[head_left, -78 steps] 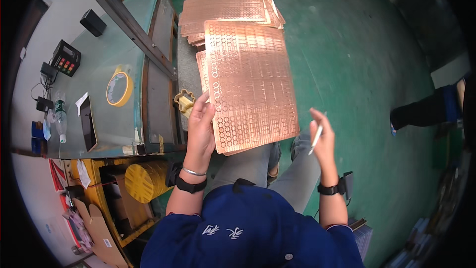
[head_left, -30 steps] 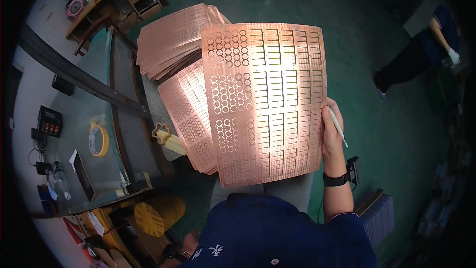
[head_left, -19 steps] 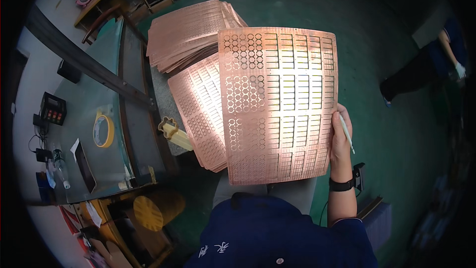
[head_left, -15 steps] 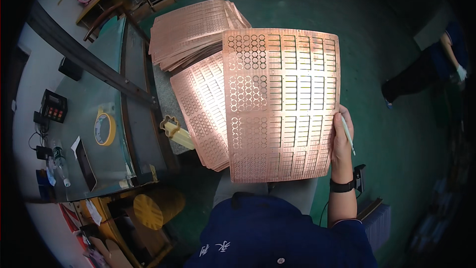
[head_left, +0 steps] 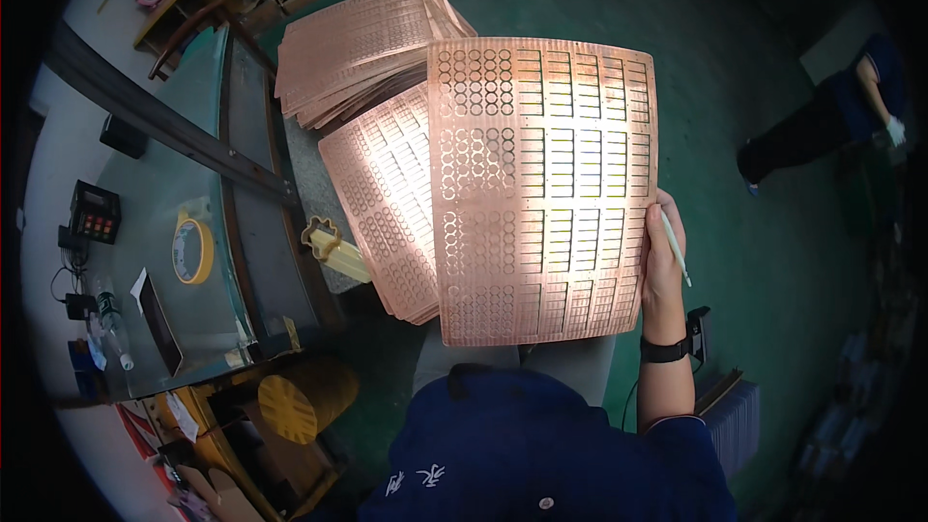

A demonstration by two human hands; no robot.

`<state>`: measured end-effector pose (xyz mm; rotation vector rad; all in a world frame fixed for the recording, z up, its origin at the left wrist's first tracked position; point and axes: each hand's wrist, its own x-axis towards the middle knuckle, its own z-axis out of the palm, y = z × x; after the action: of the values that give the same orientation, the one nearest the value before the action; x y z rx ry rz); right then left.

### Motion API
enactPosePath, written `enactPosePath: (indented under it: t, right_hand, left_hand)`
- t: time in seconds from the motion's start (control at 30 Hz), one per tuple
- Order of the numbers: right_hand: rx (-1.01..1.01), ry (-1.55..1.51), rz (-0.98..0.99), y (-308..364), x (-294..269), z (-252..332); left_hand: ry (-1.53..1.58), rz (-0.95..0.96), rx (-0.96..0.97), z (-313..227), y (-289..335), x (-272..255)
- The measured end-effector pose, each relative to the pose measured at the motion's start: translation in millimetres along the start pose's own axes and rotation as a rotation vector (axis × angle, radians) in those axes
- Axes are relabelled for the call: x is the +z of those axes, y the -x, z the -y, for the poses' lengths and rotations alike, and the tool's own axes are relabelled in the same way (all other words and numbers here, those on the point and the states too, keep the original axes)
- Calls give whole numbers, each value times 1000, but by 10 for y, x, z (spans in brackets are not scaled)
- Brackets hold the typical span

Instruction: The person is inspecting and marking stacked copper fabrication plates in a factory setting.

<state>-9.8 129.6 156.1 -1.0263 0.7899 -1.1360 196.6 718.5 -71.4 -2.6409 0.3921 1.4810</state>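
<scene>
My right hand (head_left: 663, 244) grips the right edge of a large copper-coloured circuit board panel (head_left: 543, 184), fingers partly behind it. The panel faces me nearly upright, patterned with rows of rings at left and rectangular slots at right. A slim pale-green pen (head_left: 675, 244) is also in that hand, its tip pointing down. My left hand does not show; the panel may hide it. Left of the held panel, similar copper panels lie in a tilted nearer stack (head_left: 382, 208) and a farther stack (head_left: 353, 34). Bright glare covers part of their surfaces.
A glass-topped table (head_left: 159, 179) at left bears a yellow tape roll (head_left: 207, 249), a bottle (head_left: 112, 329) and a dark device with buttons (head_left: 95, 213). A pale-yellow, lobed-ended object (head_left: 333, 251) lies beside the nearer stack. Another person (head_left: 831, 121) stands at far right.
The whole view has shifted slightly, so the surroundings sit a little higher and farther left. My right hand keeps the same hold on the panel and pen.
</scene>
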Motion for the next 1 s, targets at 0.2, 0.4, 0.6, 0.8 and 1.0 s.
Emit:
enactPosePath:
  t: [0.2, 0.4, 0.6, 0.8, 1.0]
  right_hand:
    - [27, -43, -10, 6, 17, -11]
    - [48, -86, -22, -34, -51, -56]
    - [56, -172, -35, -8, -80, -73]
    - [44, -215, -38, 28, -90, -64]
    - [24, -188, -59, 37, -176, -72]
  left_hand:
    - [-7, -8, 25, 56, 11, -58]
    - [-21, -16, 38, 86, -13, -129]
    - [-29, -19, 61, 27, -97, -223]
    - [-63, -12, 114, -141, -241, -295]
    - [-100, -18, 171, -338, -380, -447]
